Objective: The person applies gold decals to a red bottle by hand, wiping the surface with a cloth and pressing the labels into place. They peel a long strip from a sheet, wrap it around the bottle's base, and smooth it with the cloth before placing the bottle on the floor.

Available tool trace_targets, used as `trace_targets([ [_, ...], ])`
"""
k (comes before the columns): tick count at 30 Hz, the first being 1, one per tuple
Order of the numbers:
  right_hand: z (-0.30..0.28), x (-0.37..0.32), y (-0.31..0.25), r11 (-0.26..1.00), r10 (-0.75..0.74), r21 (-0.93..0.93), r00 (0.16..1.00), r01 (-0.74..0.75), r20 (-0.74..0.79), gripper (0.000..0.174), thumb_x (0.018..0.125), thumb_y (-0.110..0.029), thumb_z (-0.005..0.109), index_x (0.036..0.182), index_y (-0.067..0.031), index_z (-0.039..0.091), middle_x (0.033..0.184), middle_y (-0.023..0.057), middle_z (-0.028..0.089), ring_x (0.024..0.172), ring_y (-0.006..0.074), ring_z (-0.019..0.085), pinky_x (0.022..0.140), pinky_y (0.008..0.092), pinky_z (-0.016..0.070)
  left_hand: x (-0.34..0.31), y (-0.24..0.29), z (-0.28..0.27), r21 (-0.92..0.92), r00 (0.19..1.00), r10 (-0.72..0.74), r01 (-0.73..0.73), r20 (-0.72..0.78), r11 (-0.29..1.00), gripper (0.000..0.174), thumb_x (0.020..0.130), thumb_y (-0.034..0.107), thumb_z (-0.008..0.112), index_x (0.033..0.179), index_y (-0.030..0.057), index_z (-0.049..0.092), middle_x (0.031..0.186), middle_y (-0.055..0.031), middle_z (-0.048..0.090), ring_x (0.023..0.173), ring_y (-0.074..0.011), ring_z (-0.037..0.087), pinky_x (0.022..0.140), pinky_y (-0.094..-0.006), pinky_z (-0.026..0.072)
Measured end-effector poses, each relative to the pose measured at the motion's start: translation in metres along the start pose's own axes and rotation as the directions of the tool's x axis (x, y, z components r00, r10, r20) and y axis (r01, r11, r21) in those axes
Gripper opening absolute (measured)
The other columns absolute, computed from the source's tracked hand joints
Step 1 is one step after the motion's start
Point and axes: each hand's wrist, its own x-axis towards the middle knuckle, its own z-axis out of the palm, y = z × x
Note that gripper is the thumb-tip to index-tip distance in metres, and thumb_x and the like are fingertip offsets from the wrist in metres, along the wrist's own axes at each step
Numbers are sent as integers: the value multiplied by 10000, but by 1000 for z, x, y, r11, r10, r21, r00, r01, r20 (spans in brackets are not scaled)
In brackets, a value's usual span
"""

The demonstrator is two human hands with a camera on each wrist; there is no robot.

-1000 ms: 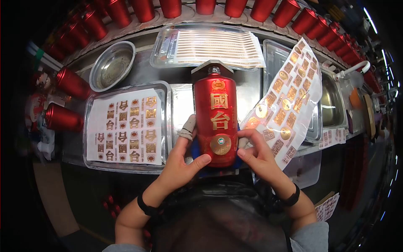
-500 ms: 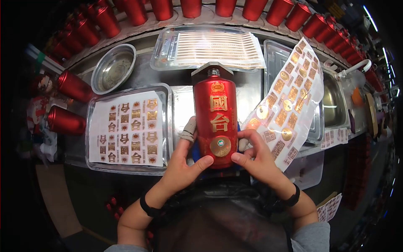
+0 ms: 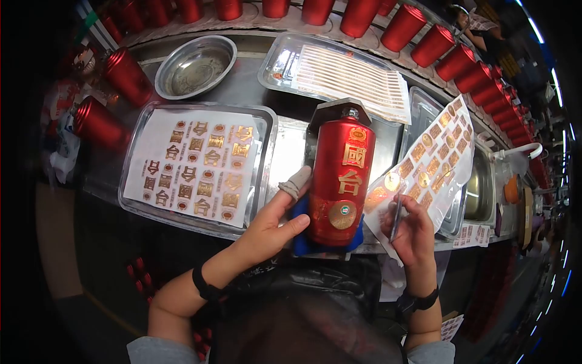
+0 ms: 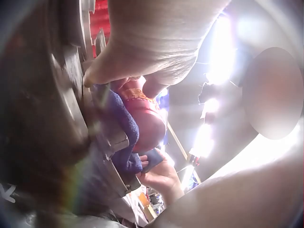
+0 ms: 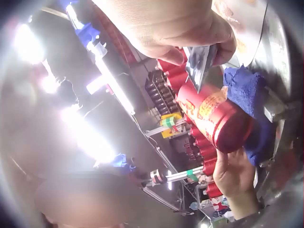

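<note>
A red bottle (image 3: pixel 339 182) with gold characters and a round gold emblem lies face up on a dark stand with a blue cloth (image 3: pixel 301 242) beneath. My left hand (image 3: pixel 270 227) rests along its lower left side, fingers fairly straight, a pale cover on one finger, the thumb touching the edge. Off the bottle's right side, my right hand (image 3: pixel 415 233) pinches a thin, flat, greyish tool (image 3: pixel 396 218) between thumb and fingers. The right wrist view shows that tool (image 5: pixel 199 64) close above the bottle (image 5: pixel 213 116), a gap between them at the tip not certain.
A tray (image 3: pixel 130 197) with a gold-character sheet lies left, a metal bowl (image 3: pixel 195 67) behind it. Another tray (image 3: pixel 276 73) holds striped strips. A gold sticker sheet (image 3: pixel 433 158) lies right, near a sink (image 3: pixel 479 194). Red bottles (image 3: pixel 403 29) line the back.
My right hand has left the bottle, moved right and now holds the thin tool. The left hand stays at the bottle. The head view has shifted and tilted.
</note>
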Motion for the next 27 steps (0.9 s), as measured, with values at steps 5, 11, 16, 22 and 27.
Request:
trace_targets([
  [5, 2, -19, 9, 936, 6, -341, 967, 84, 255, 174, 935, -191, 610, 1038, -52, 587, 855, 12, 611, 687, 80, 587, 650, 230, 481, 0, 2, 6, 131, 1000, 25, -24, -6, 991, 813, 943, 159, 638, 1541, -40, 125, 1606, -183, 198, 1488, -245, 199, 1198, -362, 169],
  [11, 18, -28, 43, 734, -98, -635, 963, 239, 249, 349, 847, -239, 793, 1056, -59, 580, 893, -55, 570, 735, -10, 463, 639, 153, 372, 0, -4, 9, 234, 1000, 30, -27, -9, 972, 894, 909, 205, 698, 1538, -51, 117, 1604, -197, 196, 1488, -260, 196, 1192, -361, 177],
  [16, 16, -25, 42, 678, -108, -685, 958, 266, 265, 379, 827, -258, 812, 1051, -62, 577, 901, -56, 569, 739, -6, 460, 643, 158, 377, 1, -2, 7, 231, 1000, 19, -20, 8, 973, 909, 905, 206, 701, 1539, -51, 103, 1603, -204, 189, 1488, -269, 191, 1193, -368, 174],
  [22, 17, -25, 37, 726, -64, -650, 964, 222, 258, 284, 870, -212, 754, 1050, -62, 594, 904, -34, 593, 751, 19, 523, 650, 180, 428, 4, -2, 7, 225, 999, 40, -42, 16, 973, 924, 895, 197, 709, 1538, -55, 95, 1593, -220, 195, 1488, -286, 187, 1194, -377, 169],
  [27, -11, -11, 10, 999, -39, 13, 997, 38, 63, 143, 925, -106, 593, 1058, -58, 579, 935, 52, 646, 796, 131, 662, 695, 288, 566, 1, 12, 19, 320, 999, 47, -42, -8, 946, 984, 868, 198, 739, 1547, -40, 68, 1584, -199, 219, 1472, -273, 222, 1193, -377, 179],
])
